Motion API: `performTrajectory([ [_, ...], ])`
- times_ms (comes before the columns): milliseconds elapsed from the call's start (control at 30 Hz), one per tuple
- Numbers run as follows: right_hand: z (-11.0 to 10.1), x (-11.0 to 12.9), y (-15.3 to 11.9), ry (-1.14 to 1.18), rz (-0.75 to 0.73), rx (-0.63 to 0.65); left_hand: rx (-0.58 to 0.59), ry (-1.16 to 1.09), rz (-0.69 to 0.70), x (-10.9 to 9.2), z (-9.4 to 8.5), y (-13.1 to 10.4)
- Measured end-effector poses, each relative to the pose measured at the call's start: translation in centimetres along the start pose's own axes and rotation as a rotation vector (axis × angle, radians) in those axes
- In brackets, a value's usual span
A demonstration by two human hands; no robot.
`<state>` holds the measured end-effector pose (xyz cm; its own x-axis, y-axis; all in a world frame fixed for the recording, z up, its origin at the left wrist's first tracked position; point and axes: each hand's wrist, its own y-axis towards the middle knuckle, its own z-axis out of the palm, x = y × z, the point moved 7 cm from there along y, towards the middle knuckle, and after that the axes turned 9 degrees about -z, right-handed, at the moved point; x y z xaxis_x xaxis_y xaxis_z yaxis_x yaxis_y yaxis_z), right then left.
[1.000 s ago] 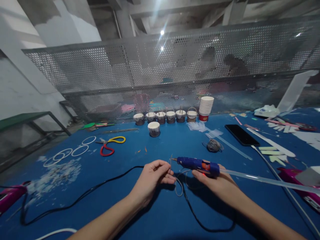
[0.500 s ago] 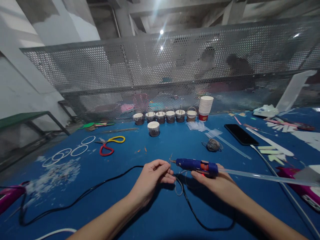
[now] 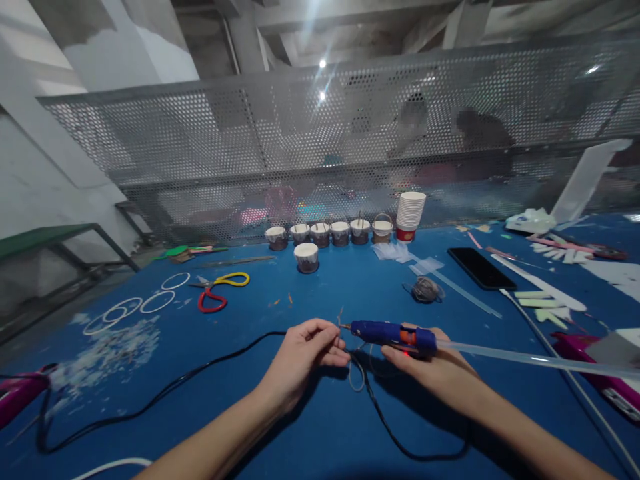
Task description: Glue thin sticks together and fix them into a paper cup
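A: What did the L hand (image 3: 313, 350) do?

B: It was closed in a pinch, w/ fingertips on a thin strand (image 3: 341, 316); a grey loop (image 3: 357, 379) hung just below, nr the fingers.

A: And the R hand (image 3: 437, 360)?

B: Wrapped round the blue glue gun (image 3: 385, 332), nozzle pointing L, at or just beside the strand; contact couldn't be told. A clear glue stick (image 3: 520, 358) ran R from the gun's rear.

A: Where did these lie?

B: Above the near-ctr of the blue bench (image 3: 260, 293), w/ black cable (image 3: 185, 380) to the L.

A: Surrounding items?

B: Far: a row of 6 small cups (image 3: 321, 235), a single cup (image 3: 307, 260) nearer, and a paper-cup stack (image 3: 411, 217) at the row's R end. L: scissors (image 3: 212, 309) and white rings (image 3: 157, 313). R: a twine ball (image 3: 425, 289) and a blk phone (image 3: 481, 268).
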<state>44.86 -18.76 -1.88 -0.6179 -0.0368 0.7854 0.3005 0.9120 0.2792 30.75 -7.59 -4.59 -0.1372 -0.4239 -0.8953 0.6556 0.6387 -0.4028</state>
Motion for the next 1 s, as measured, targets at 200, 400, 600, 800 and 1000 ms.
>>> performTrajectory([
  [200,-0.09,0.11,0.28,0.002,-0.021,-0.001,0.0,0.006,-0.006,-0.08,0.08,-0.09],
  [400,-0.07,-0.12,0.17,-0.018,0.009,0.029,-0.008,0.01,0.012,-0.13,-0.09,0.03],
  [600,-0.17,0.09,0.54,-0.044,-0.012,0.032,-0.005,0.001,-0.007,-0.08,0.04,0.06],
  [800,0.04,0.03,0.19,-0.032,0.004,0.043,-0.01,-0.003,-0.002,-0.1,-0.04,0.02],
  [1000,0.17,-0.22,0.23,-0.029,-0.001,0.058,-0.018,-0.007,0.001,-0.12,-0.12,0.12],
])
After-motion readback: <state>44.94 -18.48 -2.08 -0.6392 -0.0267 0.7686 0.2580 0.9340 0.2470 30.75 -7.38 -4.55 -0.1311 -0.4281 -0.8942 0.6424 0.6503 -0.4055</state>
